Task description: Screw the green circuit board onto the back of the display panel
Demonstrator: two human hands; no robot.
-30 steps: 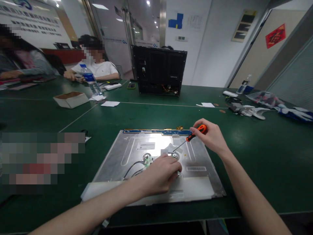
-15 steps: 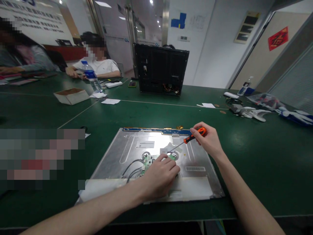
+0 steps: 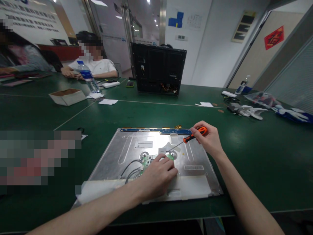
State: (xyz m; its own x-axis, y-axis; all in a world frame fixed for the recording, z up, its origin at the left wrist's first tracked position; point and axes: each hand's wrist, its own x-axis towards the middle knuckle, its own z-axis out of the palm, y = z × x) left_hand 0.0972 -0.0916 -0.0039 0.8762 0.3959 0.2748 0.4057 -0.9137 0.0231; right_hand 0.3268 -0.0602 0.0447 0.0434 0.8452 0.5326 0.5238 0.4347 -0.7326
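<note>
An LCD panel point(image 3: 114, 147) lies back side up on the green table, with a blue circuit strip point(image 3: 146, 130) along its far edge. My right hand point(image 3: 206, 137) is closed around the orange and black handle of a screwdriver point(image 3: 201, 131). The shaft slants down to the left, its tip close to the far edge of a small green circuit board point(image 3: 146, 159) in the panel's middle. Over that board rests my left hand point(image 3: 161, 173), fingers curled and held together on it, hiding much of it. Dark cables point(image 3: 129, 166) run from the board's left side.
A black monitor housing point(image 3: 158, 70) stands upright at the back. To the left are a cardboard box point(image 3: 68, 97), a water bottle point(image 3: 88, 76) and two seated people. White gloves point(image 3: 251, 112) and a plastic bag point(image 3: 261, 99) lie at the right.
The whole view has shifted slightly, so the scene sits a little further left. Both hands and the screwdriver keep nearly the same places on the panel.
</note>
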